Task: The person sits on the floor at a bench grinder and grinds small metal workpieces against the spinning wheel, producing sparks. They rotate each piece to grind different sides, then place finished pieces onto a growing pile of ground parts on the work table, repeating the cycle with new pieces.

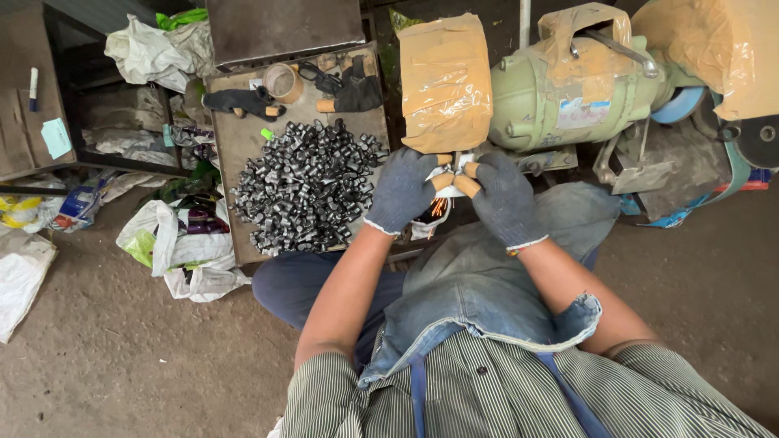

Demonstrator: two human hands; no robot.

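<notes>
Both of my hands wear dark grey knit gloves with tan finger guards. My left hand and my right hand meet at the fingertips over a small metal piece, held just under the taped wheel cover of a green bench grinder. Orange sparks fly down below my hands. The piece itself is mostly hidden by my fingers. A denim apron lies over my lap.
A flat tray to the left carries a heap of several short dark metal cylinders, spare gloves and a tape roll. Plastic bags lie on the dirt floor. The grinder's right wheel is also taped over.
</notes>
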